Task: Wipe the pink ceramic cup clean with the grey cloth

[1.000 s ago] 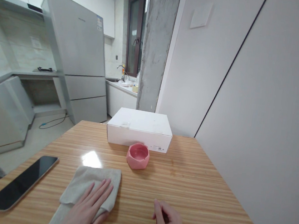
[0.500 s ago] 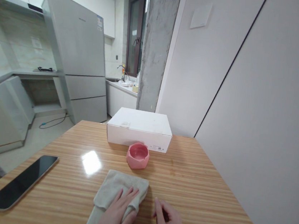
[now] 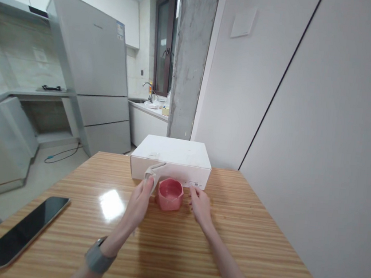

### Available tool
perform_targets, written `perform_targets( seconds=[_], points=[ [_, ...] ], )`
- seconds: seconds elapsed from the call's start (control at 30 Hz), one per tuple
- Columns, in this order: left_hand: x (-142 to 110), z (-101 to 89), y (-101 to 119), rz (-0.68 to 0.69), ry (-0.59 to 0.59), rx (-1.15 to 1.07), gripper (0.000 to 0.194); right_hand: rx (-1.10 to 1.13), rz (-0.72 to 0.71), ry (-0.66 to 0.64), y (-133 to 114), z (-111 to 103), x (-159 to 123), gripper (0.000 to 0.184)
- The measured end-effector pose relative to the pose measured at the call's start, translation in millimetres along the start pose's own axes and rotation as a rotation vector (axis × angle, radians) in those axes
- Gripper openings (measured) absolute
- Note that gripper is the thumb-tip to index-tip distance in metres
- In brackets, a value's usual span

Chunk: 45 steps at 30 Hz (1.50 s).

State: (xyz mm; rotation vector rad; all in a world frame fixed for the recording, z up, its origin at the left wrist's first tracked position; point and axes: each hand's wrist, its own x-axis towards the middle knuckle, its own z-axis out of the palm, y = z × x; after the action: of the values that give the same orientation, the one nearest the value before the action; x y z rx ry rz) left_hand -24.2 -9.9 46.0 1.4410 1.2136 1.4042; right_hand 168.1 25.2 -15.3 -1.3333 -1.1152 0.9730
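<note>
The folded beige cloth point(image 3: 155, 171) is pinched between the thumb and fingers of my left hand point(image 3: 140, 198). I hold it up at the left side of a pink faceted ashtray point(image 3: 170, 196), in front of the white box. Part of the cloth hides behind my fingers. To the right of the ashtray, my right hand point(image 3: 200, 203) hovers low over the table, its fingers loosely curled in and nothing visible in them. A small gap separates its fingertips from the ashtray. My left wrist wears a grey band point(image 3: 100, 255).
Behind the ashtray lies a white cardboard box point(image 3: 170, 151). A black phone point(image 3: 24, 230) rests at the left edge of the wooden table point(image 3: 171, 262). Beyond stand a grey fridge point(image 3: 91, 52), a kitchen sink and a concrete pillar point(image 3: 192, 59); a white wall point(image 3: 306, 139) runs along the right.
My left hand has lifted the cloth off the table and carried it forward to the ashtray's left side. My right hand has moved forward to its right side.
</note>
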Motion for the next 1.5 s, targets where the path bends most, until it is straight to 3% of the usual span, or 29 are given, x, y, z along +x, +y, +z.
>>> perform_targets(
  seconds=[0.17, 0.27, 0.33, 0.4, 0.47, 0.5, 0.57, 0.63, 0.7, 0.77, 0.9, 1.07, 1.17, 1.23, 1.3, 1.4, 1.5],
  points=[
    [-19.8, 43.5, -6.4, 0.278, -0.349, 0.158, 0.045, 0.236, 0.146, -0.172, -21.5, -2.7, -15.3, 0.061],
    [-32.1, 60.3, -5.2, 0.447, -0.623, 0.303, 0.04, 0.499, 0.359, -0.261, -26.3, -12.6, -25.9, 0.035],
    [-32.3, 62.8, -2.8, 0.543, -0.713, 0.324, 0.037, 0.6, 0.474, -0.3, -24.5, -19.0, -28.8, 0.021],
    [-24.0, 56.6, -4.2, 0.582, -0.617, 0.325, 0.033, 0.606, 0.511, -0.331, -21.5, -26.5, -27.9, 0.018],
    [-8.7, 43.3, -12.9, 0.552, -0.411, 0.332, 0.033, 0.651, 0.539, -0.296, -20.5, -37.5, -24.5, 0.022],
    [0.1, 35.5, -20.2, 0.515, -0.306, 0.337, 0.039, 0.681, 0.54, -0.24, -21.4, -44.5, -22.4, 0.023],
    [16.6, 20.9, -38.5, 0.387, -0.198, 0.334, 0.07, 0.728, 0.507, -0.084, -26.3, -59.7, -18.8, 0.021],
    [27.6, 11.5, -57.1, 0.237, -0.184, 0.298, 0.101, 0.742, 0.429, 0.046, -33.8, -71.7, -16.7, 0.02],
    [32.1, 8.8, -70.3, 0.106, -0.213, 0.222, 0.116, 0.737, 0.338, 0.138, -41.2, -74.5, -15.8, 0.021],
    [32.4, 11.0, -75.4, 0.033, -0.263, 0.152, 0.111, 0.681, 0.265, 0.17, -45.0, -65.1, -14.9, 0.024],
    [30.5, 18.0, -66.4, 0.048, -0.286, 0.145, 0.076, 0.415, 0.149, 0.063, -36.7, -22.3, -10.2, 0.03],
    [23.4, 21.9, -51.0, 0.192, -0.197, 0.139, 0.077, 0.292, -0.035, 0.064, -11.0, 18.1, -16.3, 0.038],
    [14.4, 23.3, -44.6, 0.208, -0.206, 0.058, 0.083, 0.08, -0.356, 0.034, 5.3, 21.2, -31.3, 0.036],
    [9.8, 23.5, -41.6, 0.142, -0.301, -0.083, 0.088, -0.082, -0.666, 0.042, 12.2, 15.4, -41.6, 0.033],
    [8.4, 23.0, -41.3, 0.013, -0.414, -0.274, 0.081, -0.205, -0.931, 0.007, 12.5, 6.3, -49.4, 0.036],
    [10.5, 21.5, -47.8, -0.229, -0.465, -0.489, 0.057, -0.39, -1.177, -0.192, 2.1, -6.5, -55.1, 0.045],
    [11.3, 19.3, -58.7, -0.244, -0.399, -0.357, 0.066, -0.562, -1.377, -0.404, -9.5, -12.5, -55.3, 0.052]
  ],
)
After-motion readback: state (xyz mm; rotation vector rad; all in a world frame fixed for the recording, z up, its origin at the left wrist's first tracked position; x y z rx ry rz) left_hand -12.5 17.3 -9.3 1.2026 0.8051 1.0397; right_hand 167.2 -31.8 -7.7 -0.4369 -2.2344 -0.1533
